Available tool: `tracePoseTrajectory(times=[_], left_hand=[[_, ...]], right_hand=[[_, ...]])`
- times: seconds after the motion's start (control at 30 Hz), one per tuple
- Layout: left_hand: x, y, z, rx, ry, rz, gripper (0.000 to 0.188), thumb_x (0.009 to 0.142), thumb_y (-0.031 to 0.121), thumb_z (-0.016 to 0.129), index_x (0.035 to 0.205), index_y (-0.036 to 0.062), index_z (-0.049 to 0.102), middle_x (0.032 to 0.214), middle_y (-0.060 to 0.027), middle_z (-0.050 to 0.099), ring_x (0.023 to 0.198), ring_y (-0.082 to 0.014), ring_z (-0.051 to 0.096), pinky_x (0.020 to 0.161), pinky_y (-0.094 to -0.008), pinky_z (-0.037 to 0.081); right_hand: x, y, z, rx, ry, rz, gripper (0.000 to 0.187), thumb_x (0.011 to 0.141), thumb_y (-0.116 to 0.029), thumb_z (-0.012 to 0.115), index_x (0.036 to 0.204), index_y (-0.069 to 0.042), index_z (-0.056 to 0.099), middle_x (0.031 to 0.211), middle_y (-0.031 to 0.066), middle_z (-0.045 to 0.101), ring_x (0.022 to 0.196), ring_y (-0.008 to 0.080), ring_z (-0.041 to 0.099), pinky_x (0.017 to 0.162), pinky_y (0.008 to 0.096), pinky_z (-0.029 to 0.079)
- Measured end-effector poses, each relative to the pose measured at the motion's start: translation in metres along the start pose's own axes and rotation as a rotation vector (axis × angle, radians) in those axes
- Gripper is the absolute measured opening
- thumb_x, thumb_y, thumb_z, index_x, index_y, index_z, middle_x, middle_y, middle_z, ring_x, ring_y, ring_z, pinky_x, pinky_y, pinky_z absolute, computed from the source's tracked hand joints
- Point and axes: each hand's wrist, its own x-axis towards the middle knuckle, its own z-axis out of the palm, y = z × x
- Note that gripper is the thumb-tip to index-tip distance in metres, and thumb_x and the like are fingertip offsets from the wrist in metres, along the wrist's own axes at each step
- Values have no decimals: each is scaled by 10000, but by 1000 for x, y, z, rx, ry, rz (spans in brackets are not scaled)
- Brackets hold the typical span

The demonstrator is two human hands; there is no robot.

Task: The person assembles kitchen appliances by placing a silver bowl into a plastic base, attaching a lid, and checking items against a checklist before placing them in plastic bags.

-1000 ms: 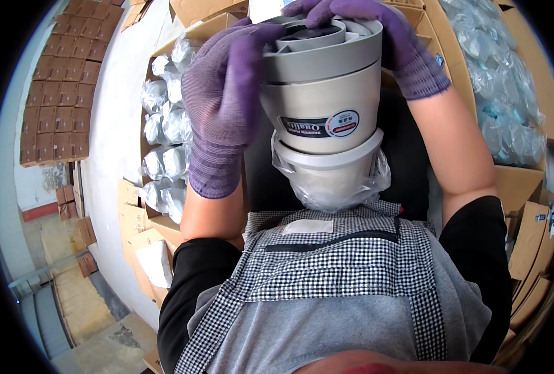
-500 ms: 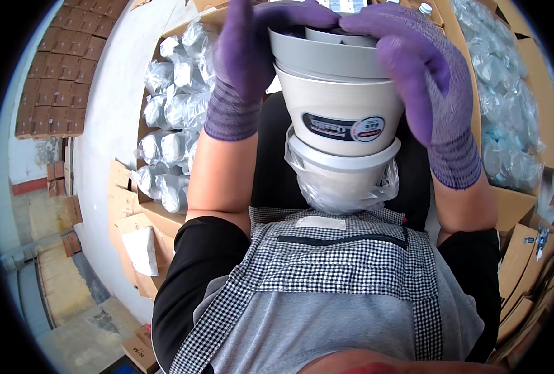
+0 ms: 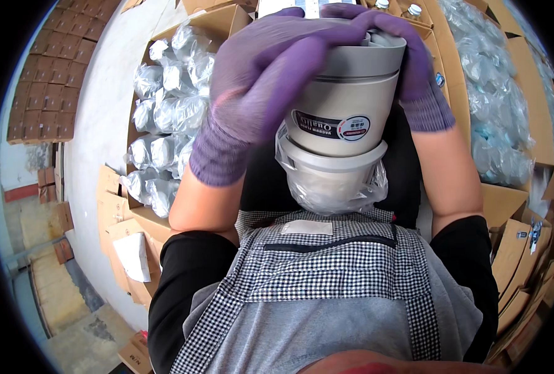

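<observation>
A cream vacuum flask (image 3: 345,100) with a grey collar and a dark oval label stands in front of my apron. My left hand (image 3: 264,81), in a purple knit glove, wraps the left side of the collar and reaches across its top. On the other side, my right hand (image 3: 414,56), also gloved, curls over the right rim. Both hands hide much of the flask's top. Below the label, a pale rounded lower part (image 3: 336,168) has a clear plastic bag (image 3: 333,193) bunched round it; I cannot tell whether it is a separate piece.
An open carton (image 3: 227,25) of bagged pale items (image 3: 177,112) stands at the left. Another carton (image 3: 541,106) on the right holds clear-wrapped items (image 3: 498,100). Bottles with white caps (image 3: 412,11) stand at the far edge. Flattened cardboard (image 3: 513,255) leans at the right; stacked brown boxes (image 3: 52,81) stand far left.
My left hand has swung inward and down round the collar. My right hand has moved to the flask's far right side. The flask has turned, its label shifting left.
</observation>
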Motion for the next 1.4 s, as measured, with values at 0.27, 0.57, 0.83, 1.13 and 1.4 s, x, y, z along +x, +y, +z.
tracePoseTrajectory(times=[0.27, 0.57, 0.83, 1.13, 1.4], left_hand=[[-13, -50, 31, -1139, 309, -528, 499, 1102, 399, 426, 961, -12, 671, 1230, -206, 669, 1136, -327, 663, 1048, -439, 506], [1, -24, 19, -548, 69, -224, 643, 993, 526, 516, 1114, -66, 734, 1308, -252, 643, 1279, -342, 571, 1096, -461, 438], [-24, -12, 3, -154, 102, -258, 441, 1075, 255, 445, 1164, -84, 712, 1134, -190, 731, 1099, -274, 688, 996, -396, 518], [-23, -51, 20, -424, 185, -479, 584, 1075, 453, 393, 1238, -54, 632, 1278, -230, 679, 1196, -295, 652, 1070, -430, 495], [-25, -2, 11, -134, 135, -456, 435, 1022, 354, 562, 1181, -16, 726, 1044, -107, 745, 951, -193, 696, 898, -336, 544]], right_hand=[[-31, -72, 26, -776, -2, -181, 418, 1078, -241, 411, 1083, 59, 701, 1098, 185, 722, 1103, 339, 675, 1057, 428, 474], [-27, -77, 40, -1095, -189, -373, 355, 1079, -264, 480, 1151, 19, 684, 1078, 198, 713, 1033, 338, 685, 946, 434, 509], [-3, -46, 5, -423, -172, -260, 399, 1071, -234, 405, 1061, 20, 712, 1138, 184, 723, 1169, 286, 655, 1060, 384, 487], [-52, -57, 57, -1090, 112, -477, 227, 984, -208, 623, 1051, -15, 720, 933, 197, 706, 880, 356, 677, 820, 422, 510], [-10, -47, 24, -392, -125, -364, 461, 1099, -300, 388, 1080, 34, 704, 1101, 164, 718, 1152, 284, 646, 1102, 399, 434]])
